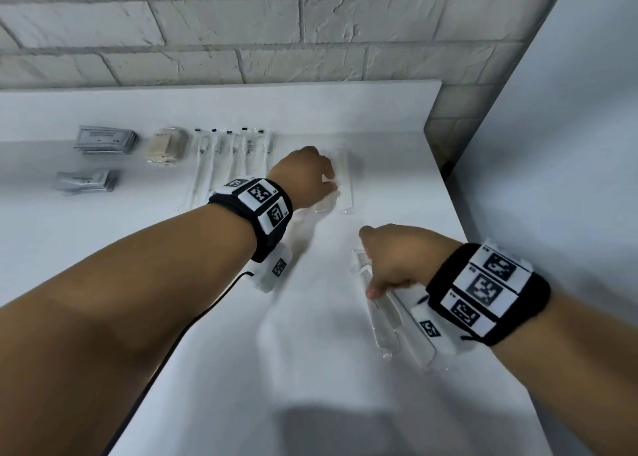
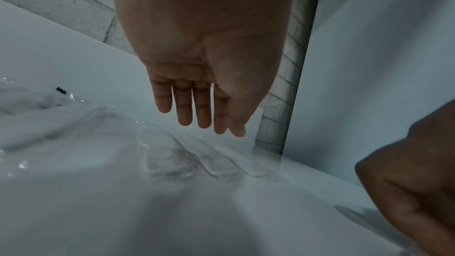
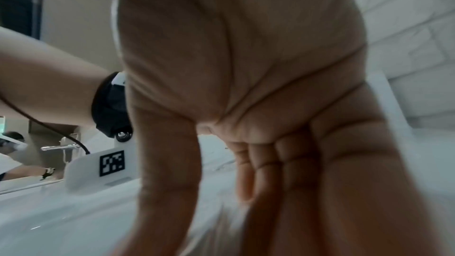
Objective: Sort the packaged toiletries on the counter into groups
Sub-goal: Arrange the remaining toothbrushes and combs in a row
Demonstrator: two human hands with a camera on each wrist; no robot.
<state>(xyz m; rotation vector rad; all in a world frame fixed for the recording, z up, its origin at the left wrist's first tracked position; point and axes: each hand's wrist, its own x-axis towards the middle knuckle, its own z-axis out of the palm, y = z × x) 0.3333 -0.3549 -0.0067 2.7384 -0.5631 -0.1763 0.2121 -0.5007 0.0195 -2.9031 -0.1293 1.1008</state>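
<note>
The white counter (image 1: 397,369) runs up to a white brick wall (image 1: 207,34), and every place below is given from the row of packaged toothbrushes (image 1: 234,158) lying side by side near the counter's back edge. To the left of that row lies a stack of beige packets (image 1: 167,146); farther left a stack of grey sachets (image 1: 105,141), and nearer the person than those, a second, smaller pile of grey sachets (image 1: 86,180).

Just right of the toothbrushes, the left hand (image 1: 303,176) is over clear-wrapped combs (image 1: 345,183) laid flat on the counter. From the left wrist view its fingers (image 2: 183,104) hang straight and loose, above the wrappers and holding nothing; whether the tips touch the plastic cannot be told.

Well to the right of the row and closer to the person, the right hand (image 1: 397,259) has its fingers bent down over a packaged comb (image 1: 378,303), pinching it, with another clear comb packet (image 1: 419,338) just beside it. The right wrist view is too blurred to show the grip.

Both wrists wear black bands (image 1: 257,210) with square printed markers.
</note>
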